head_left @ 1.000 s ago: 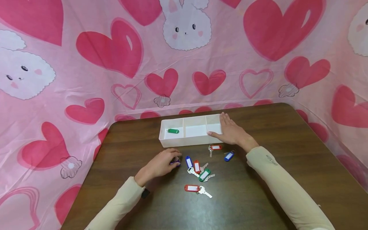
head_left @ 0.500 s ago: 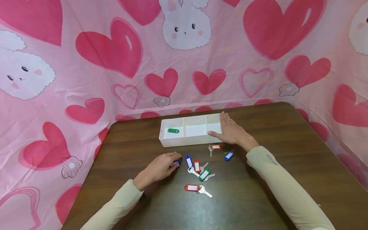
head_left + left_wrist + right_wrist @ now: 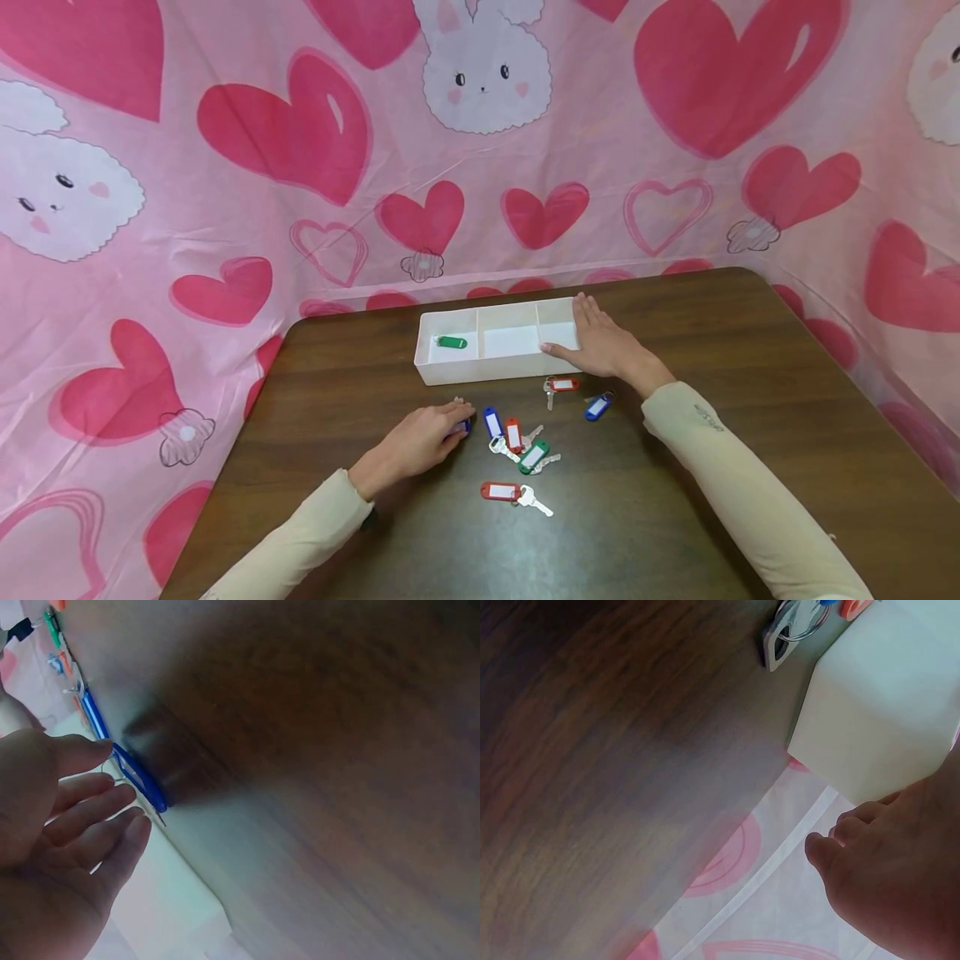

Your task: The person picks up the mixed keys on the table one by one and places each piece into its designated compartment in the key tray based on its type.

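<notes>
My left hand [image 3: 420, 437] bends over a blue key tag [image 3: 467, 426] on the brown table, left of the other keys. In the left wrist view the thumb touches one end of this blue tag [image 3: 139, 778], and the fingers curve round behind it; its ring and part of a key show. Fingers hide most of it from the head view. Straight-fingered, my right hand [image 3: 611, 346] rests against the right end of a white three-compartment tray [image 3: 480, 372], thumb over the front rim. A green key tag [image 3: 452, 342] lies in the left compartment.
Near the left hand lie a blue tag [image 3: 492, 421], a red tag [image 3: 513, 434] and a green tag [image 3: 534, 456] with overlapping keys. A red-tagged key [image 3: 501, 491] lies closer. Another red tag [image 3: 564, 384] and a blue tag [image 3: 597, 407] lie before the tray.
The left hand has closed further over the blue key tag, which shows less now between thumb and fingers. My right hand and the tray have stayed put.
</notes>
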`<state>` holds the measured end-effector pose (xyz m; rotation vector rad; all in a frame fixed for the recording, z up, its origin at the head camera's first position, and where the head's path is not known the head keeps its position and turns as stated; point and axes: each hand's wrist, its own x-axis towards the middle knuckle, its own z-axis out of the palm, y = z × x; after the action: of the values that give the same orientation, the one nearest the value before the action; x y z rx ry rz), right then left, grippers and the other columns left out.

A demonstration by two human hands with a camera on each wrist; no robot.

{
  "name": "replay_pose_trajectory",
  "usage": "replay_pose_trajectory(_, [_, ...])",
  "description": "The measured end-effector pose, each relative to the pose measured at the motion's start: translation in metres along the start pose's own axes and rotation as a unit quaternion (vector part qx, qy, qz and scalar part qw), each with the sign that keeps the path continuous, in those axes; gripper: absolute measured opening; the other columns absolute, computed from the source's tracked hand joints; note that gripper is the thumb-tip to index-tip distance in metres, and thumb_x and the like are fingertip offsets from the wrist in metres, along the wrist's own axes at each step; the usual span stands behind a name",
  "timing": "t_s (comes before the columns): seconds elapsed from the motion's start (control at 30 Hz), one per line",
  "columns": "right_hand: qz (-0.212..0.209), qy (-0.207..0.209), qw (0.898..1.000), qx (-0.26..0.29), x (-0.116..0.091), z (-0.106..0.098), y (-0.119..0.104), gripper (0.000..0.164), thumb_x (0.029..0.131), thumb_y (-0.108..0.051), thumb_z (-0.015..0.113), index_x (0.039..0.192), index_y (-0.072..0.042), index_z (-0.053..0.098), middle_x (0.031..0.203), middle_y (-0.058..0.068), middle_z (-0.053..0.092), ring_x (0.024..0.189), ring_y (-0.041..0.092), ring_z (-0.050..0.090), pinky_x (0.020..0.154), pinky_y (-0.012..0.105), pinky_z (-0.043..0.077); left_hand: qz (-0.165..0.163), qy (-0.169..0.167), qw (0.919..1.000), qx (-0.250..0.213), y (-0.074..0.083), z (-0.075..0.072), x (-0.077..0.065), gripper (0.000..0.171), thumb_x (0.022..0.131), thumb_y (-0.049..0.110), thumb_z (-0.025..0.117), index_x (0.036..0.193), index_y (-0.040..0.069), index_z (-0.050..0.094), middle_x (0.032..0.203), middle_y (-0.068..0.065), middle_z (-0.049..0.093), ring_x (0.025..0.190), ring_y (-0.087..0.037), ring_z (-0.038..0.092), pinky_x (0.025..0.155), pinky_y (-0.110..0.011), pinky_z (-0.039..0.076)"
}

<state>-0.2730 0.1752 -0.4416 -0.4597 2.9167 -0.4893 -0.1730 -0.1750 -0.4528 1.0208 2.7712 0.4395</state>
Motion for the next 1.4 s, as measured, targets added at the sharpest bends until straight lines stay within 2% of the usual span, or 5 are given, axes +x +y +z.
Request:
replay_pose_trajectory(0.23, [0.001,0.001,1.000,0.006,-0.0006,-0.0002,0.0002,0.125,0.092,-0.086,0.042,0.166,0.003,-0.003,0.177,0.023,-0.003,0.165,0.043,-0.002,0.134,0.056,0.012,0.001,0.000,1.0000,0.008,0.0012,0.0007,0.0020,0.042,0.100,0.016,0.072,0.141,0.010,0.066,0.143,-0.009,0.069,0.135,-0.028,0.065,0.107,-0.043,0.056])
replay_pose_trajectory(0.67, [0.003,-0.002,1.000,0.002,-0.0011,-0.0015,-0.0004,0.124,0.092,-0.085,0.043,0.166,0.003,-0.003,0.177,0.023,-0.003,0.165,0.042,-0.002,0.134,0.055,0.012,0.020,0.007,0.9998,0.004,-0.0012,-0.0009,0.0044,0.036,0.098,0.013,0.074,0.134,0.010,0.072,0.132,-0.007,0.076,0.119,-0.024,0.075,0.100,-0.039,0.061])
replay_pose_trajectory(0.9, [0.005,0.000,1.000,0.002,-0.0008,-0.0016,-0.0009,0.124,0.092,-0.085,0.043,0.166,0.003,-0.002,0.177,0.023,-0.002,0.166,0.042,-0.001,0.134,0.055,0.012,0.034,0.013,0.9989,0.028,-0.0013,-0.0020,0.0052,0.034,0.096,0.011,0.076,0.130,0.010,0.075,0.126,-0.007,0.078,0.109,-0.021,0.079,0.094,-0.034,0.063])
replay_pose_trajectory(1.1, [0.005,0.000,1.000,0.003,-0.0006,-0.0014,-0.0009,0.124,0.092,-0.085,0.043,0.166,0.003,-0.002,0.177,0.023,-0.002,0.166,0.042,-0.002,0.134,0.055,0.012,0.048,0.017,0.9972,0.056,-0.0011,-0.0034,0.0064,0.028,0.095,0.015,0.079,0.123,0.013,0.079,0.113,-0.003,0.082,0.096,-0.017,0.080,0.086,-0.027,0.064])
replay_pose_trajectory(1.4, [0.004,-0.002,1.000,0.002,0.0004,-0.0010,-0.0008,0.125,0.092,-0.086,0.042,0.166,0.003,-0.002,0.177,0.023,-0.002,0.166,0.042,-0.001,0.134,0.055,0.012,0.079,0.035,0.9904,0.108,-0.0006,-0.0043,0.0077,0.025,0.091,0.019,0.083,0.116,0.014,0.081,0.104,-0.001,0.083,0.088,-0.015,0.080,0.075,-0.022,0.063])
